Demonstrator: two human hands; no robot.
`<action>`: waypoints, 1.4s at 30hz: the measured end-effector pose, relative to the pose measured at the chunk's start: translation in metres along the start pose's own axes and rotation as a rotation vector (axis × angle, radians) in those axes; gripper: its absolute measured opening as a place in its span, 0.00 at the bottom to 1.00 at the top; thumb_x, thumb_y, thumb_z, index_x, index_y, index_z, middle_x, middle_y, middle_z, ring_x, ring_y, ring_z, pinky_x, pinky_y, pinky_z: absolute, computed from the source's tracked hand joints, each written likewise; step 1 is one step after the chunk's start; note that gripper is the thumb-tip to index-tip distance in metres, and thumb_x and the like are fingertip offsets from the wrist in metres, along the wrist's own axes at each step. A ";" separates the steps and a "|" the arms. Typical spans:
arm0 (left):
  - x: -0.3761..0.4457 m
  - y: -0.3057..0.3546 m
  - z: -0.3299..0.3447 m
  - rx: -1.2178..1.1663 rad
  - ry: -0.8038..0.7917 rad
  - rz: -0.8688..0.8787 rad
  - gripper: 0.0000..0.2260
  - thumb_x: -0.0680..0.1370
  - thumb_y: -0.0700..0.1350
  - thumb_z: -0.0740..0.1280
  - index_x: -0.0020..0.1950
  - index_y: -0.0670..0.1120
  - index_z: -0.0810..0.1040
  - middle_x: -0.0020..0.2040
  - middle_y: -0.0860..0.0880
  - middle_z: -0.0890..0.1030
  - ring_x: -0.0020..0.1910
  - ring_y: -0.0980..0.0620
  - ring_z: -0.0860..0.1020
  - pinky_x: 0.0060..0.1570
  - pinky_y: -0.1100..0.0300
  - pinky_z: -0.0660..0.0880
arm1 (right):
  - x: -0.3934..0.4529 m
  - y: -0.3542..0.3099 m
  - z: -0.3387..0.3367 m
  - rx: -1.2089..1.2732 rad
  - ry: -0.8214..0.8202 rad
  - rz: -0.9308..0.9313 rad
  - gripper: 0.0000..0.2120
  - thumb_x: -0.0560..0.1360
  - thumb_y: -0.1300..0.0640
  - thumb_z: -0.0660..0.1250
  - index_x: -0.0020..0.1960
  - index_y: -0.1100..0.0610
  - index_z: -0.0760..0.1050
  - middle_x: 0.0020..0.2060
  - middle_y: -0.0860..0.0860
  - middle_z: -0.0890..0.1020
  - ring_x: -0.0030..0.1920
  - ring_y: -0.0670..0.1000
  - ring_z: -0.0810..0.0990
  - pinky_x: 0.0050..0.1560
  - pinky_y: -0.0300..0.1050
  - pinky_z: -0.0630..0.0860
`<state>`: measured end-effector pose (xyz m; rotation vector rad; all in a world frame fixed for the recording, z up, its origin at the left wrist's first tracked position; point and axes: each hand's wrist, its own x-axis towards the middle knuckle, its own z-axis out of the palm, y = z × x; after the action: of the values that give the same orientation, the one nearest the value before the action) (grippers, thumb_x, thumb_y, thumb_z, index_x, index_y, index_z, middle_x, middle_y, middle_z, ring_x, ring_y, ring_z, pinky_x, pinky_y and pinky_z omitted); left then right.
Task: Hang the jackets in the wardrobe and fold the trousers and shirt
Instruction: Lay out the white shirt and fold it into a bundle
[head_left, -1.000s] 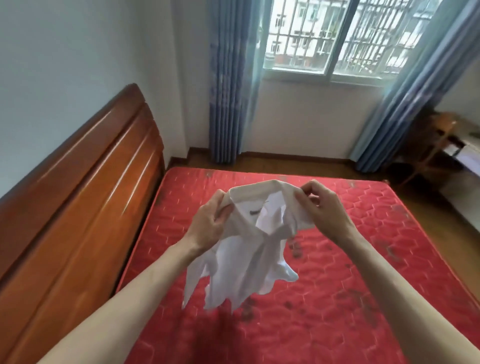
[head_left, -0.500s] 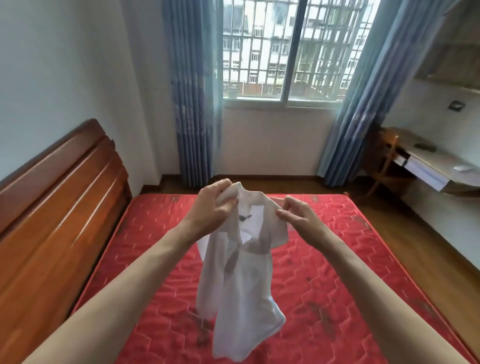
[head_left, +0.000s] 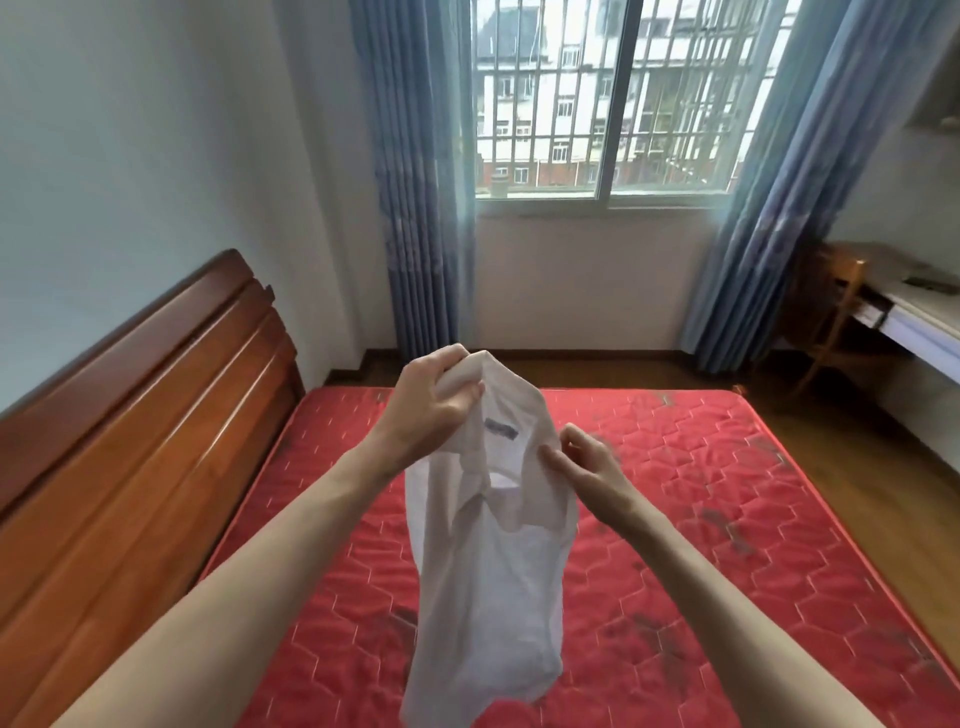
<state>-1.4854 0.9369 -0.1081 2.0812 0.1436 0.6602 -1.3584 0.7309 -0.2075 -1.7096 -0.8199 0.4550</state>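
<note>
A white shirt hangs in the air at the centre of the frame, above a red quilted mattress, collar end uppermost and its hem drooping toward the lower middle. A small dark label shows inside the collar. The left hand holds the top of the collar, its grip pinching a bunch of the cloth between thumb and fingers, higher than the other hand. The right hand sits lower and to the right of the collar, thumb and forefinger pinching the collar's edge, the other fingers loosely curled. Both bare forearms reach in from the bottom corners. The mattress fills the lower half of the frame and bears dark smudges. A wooden headboard runs along the left side. Behind the bed, a barred window at upper centre stands between 2 blue curtains. At the right edge are a wooden chair and a pale surface.
</note>
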 end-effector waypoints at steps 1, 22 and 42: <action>0.001 -0.003 -0.004 0.028 0.000 -0.005 0.09 0.78 0.36 0.69 0.40 0.43 0.73 0.34 0.49 0.73 0.34 0.55 0.71 0.36 0.58 0.70 | 0.002 0.001 -0.004 -0.036 0.026 -0.012 0.17 0.83 0.51 0.68 0.44 0.62 0.68 0.36 0.50 0.68 0.37 0.46 0.66 0.38 0.44 0.65; 0.036 -0.070 -0.072 0.245 -0.346 -0.229 0.19 0.81 0.46 0.72 0.37 0.37 0.73 0.37 0.44 0.70 0.35 0.49 0.68 0.37 0.55 0.64 | 0.055 -0.031 -0.081 -0.731 0.196 -0.165 0.04 0.74 0.57 0.73 0.43 0.50 0.80 0.34 0.46 0.82 0.37 0.52 0.79 0.40 0.53 0.75; 0.050 -0.096 -0.074 1.032 -0.105 -0.046 0.09 0.76 0.31 0.61 0.45 0.45 0.70 0.45 0.50 0.68 0.49 0.45 0.74 0.42 0.49 0.74 | 0.077 -0.039 -0.072 -1.098 0.372 -0.072 0.05 0.78 0.68 0.61 0.53 0.66 0.72 0.48 0.59 0.77 0.49 0.64 0.79 0.47 0.57 0.78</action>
<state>-1.4662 1.0641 -0.1330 3.0726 0.5648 0.4791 -1.2687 0.7430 -0.1408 -2.6269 -0.9065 -0.4726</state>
